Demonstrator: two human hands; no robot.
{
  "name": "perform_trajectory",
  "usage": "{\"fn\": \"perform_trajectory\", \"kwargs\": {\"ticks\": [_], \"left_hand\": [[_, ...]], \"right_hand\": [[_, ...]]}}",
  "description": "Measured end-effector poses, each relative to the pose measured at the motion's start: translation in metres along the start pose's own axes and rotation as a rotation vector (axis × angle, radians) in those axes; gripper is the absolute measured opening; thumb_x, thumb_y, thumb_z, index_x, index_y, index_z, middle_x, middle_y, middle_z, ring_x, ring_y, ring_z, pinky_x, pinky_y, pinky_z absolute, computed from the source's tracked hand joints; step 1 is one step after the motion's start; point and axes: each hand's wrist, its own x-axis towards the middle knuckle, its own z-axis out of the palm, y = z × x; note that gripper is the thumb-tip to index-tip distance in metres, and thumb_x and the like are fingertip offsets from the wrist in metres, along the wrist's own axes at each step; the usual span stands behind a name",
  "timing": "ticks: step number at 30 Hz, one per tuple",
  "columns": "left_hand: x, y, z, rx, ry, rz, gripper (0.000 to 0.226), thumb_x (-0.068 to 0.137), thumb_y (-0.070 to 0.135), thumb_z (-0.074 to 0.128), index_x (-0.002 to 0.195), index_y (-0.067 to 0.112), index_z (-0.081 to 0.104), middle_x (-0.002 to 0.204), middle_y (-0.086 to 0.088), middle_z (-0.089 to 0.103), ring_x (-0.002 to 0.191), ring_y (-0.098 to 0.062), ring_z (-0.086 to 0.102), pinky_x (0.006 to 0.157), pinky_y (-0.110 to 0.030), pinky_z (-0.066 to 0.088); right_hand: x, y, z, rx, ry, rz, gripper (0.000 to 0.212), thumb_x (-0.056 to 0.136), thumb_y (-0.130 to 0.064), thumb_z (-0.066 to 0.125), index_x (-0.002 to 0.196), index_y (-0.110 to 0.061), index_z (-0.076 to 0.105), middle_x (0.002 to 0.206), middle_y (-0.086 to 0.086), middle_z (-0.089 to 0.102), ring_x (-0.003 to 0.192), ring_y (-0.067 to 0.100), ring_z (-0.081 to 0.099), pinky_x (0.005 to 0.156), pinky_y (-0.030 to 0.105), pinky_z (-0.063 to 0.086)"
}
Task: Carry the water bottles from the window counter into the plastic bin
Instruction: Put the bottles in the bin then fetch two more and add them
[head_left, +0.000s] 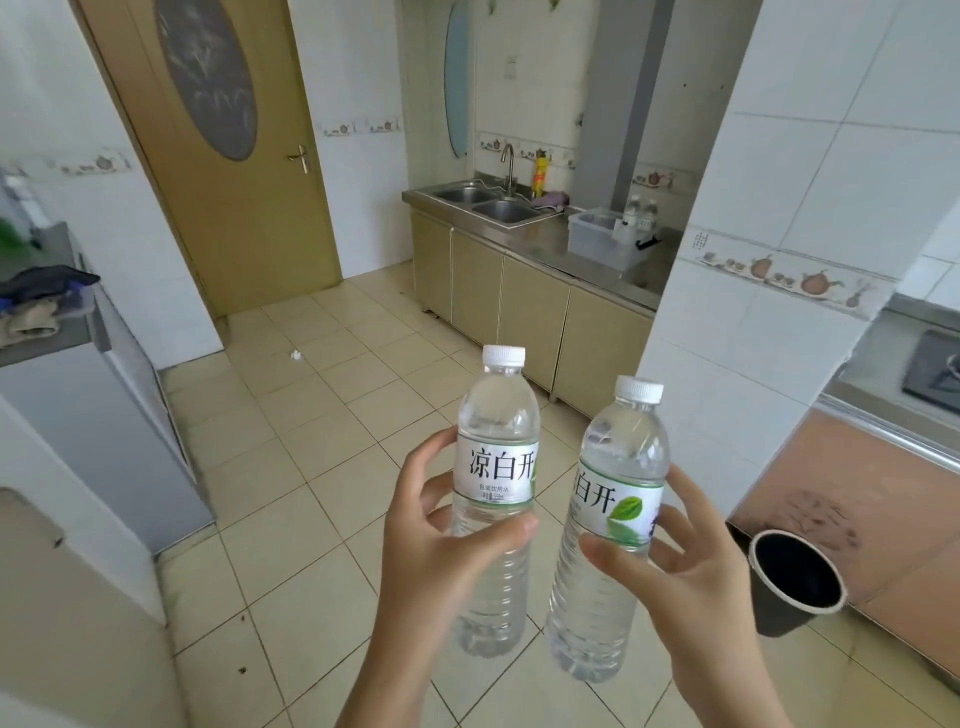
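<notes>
My left hand (431, 545) grips a clear water bottle (496, 415) with a white cap and a white-green label, held upright in front of me. My right hand (680, 566) grips a second, like bottle (621, 457), tilted slightly to the right. Both bottles are over the tiled floor. Far ahead on the steel counter stands a clear plastic bin (597, 234), and two more bottles (641, 210) stand right behind it.
A double sink (488, 202) with a tap lies left of the bin. A white tiled pillar (769, 260) stands on my right, a dark waste bin (795, 577) at its foot. A grey appliance (104, 415) is at left, a wooden door (223, 156) beyond.
</notes>
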Motion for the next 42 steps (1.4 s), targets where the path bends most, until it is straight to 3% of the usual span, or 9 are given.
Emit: {"fn": "perform_trajectory", "kwargs": {"ticks": [3,7,13,21,24,30,32,38,42], "left_hand": [[0.053,-0.01,0.012,0.013,0.013,-0.004,0.083,0.042,0.035,0.092,0.111,0.062,0.056,0.098,0.016,0.077,0.087,-0.009,0.075,0.078,-0.037,0.058],[0.134,-0.024,0.038,0.012,0.037,-0.013,0.084,0.04,0.035,0.092,0.112,0.061,0.057,0.099,0.014,0.077,0.09,-0.012,0.075,0.086,-0.047,0.058],[0.265,-0.033,0.087,0.026,0.055,-0.032,0.085,0.038,0.037,0.092,0.111,0.063,0.056,0.098,0.017,0.076,0.097,-0.014,0.073,0.094,-0.052,0.054],[0.415,-0.04,0.13,0.021,0.064,-0.047,0.088,0.036,0.039,0.092,0.112,0.063,0.056,0.101,0.014,0.076,0.097,-0.016,0.073,0.09,-0.052,0.057],[0.475,-0.052,0.143,0.01,0.038,-0.062,0.087,0.037,0.038,0.092,0.112,0.063,0.056,0.1,0.016,0.076,0.096,-0.014,0.073,0.087,-0.048,0.058],[0.612,-0.072,0.172,-0.026,-0.071,-0.045,0.083,0.038,0.031,0.091,0.109,0.059,0.059,0.096,0.015,0.077,0.08,-0.009,0.076,0.06,-0.021,0.056],[0.66,-0.072,0.181,-0.037,-0.106,-0.041,0.083,0.039,0.029,0.092,0.11,0.059,0.059,0.097,0.014,0.077,0.08,-0.009,0.076,0.059,-0.015,0.055],[0.785,-0.067,0.214,-0.032,-0.195,-0.027,0.084,0.038,0.032,0.092,0.109,0.061,0.057,0.1,0.017,0.076,0.087,-0.009,0.075,0.074,-0.033,0.058],[0.845,-0.079,0.243,-0.036,-0.245,-0.034,0.085,0.037,0.033,0.093,0.108,0.062,0.058,0.099,0.02,0.076,0.087,-0.005,0.075,0.071,-0.028,0.055]], "right_hand": [[0.056,0.01,0.012,-0.013,-0.012,-0.002,0.084,0.043,-0.027,0.091,0.115,-0.055,0.057,0.102,-0.008,0.074,0.097,0.019,0.071,0.091,0.053,0.052],[0.144,0.027,0.026,-0.027,-0.037,-0.02,0.082,0.056,-0.008,0.091,0.112,-0.058,0.058,0.099,-0.006,0.074,0.095,0.018,0.071,0.092,0.053,0.051],[0.288,0.032,0.045,-0.028,-0.064,-0.04,0.076,0.049,-0.022,0.088,0.107,-0.062,0.058,0.098,-0.01,0.074,0.093,0.015,0.071,0.092,0.052,0.052],[0.445,0.032,0.067,-0.027,-0.041,-0.074,0.075,0.049,-0.021,0.088,0.107,-0.059,0.06,0.102,-0.01,0.074,0.093,0.017,0.071,0.09,0.052,0.053],[0.499,0.041,0.079,-0.042,-0.026,-0.072,0.078,0.053,-0.011,0.092,0.108,-0.058,0.061,0.102,-0.01,0.074,0.094,0.017,0.071,0.09,0.053,0.053],[0.615,0.057,0.113,-0.059,0.045,-0.047,0.081,0.055,-0.008,0.091,0.119,-0.046,0.059,0.103,-0.005,0.075,0.093,0.02,0.072,0.084,0.056,0.055],[0.653,0.057,0.123,-0.069,0.083,-0.042,0.081,0.055,-0.008,0.09,0.119,-0.046,0.058,0.1,-0.005,0.075,0.09,0.016,0.073,0.081,0.051,0.057],[0.751,0.058,0.139,-0.056,0.181,-0.04,0.084,0.053,-0.009,0.092,0.122,-0.044,0.058,0.102,-0.005,0.075,0.093,0.015,0.072,0.081,0.044,0.055],[0.813,0.063,0.137,-0.075,0.235,-0.021,0.083,0.053,-0.008,0.091,0.119,-0.046,0.059,0.101,-0.004,0.075,0.094,0.015,0.072,0.088,0.049,0.054]]}}
